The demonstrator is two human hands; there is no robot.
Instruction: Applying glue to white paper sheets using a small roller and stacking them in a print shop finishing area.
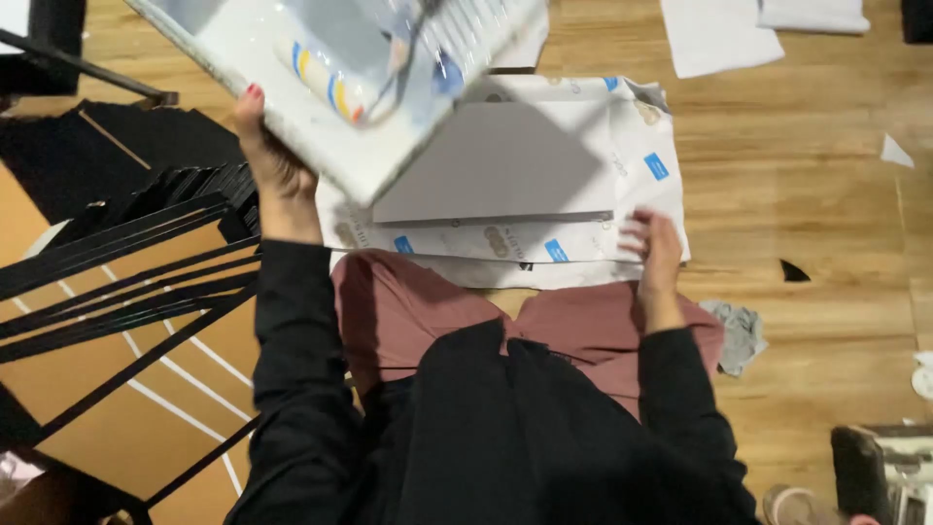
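Hands: left (270, 160) grips a glossy flat board (340, 68); right (656, 243) lies open on printed paper (641, 156).

Left hand (267, 160) under raised box (340, 78)

White board (321, 87), blue-yellow stripes; grey panel (496, 165); white paper (641, 156), blue squares; tan wood floor (807, 194); black sleeves (292, 340).

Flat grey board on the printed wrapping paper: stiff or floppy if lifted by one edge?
Probably stiff: the flat grey board shows straight edges and lies flat. Likely light, being thin. It may slide on the white printed wrapping paper, which the right hand presses.
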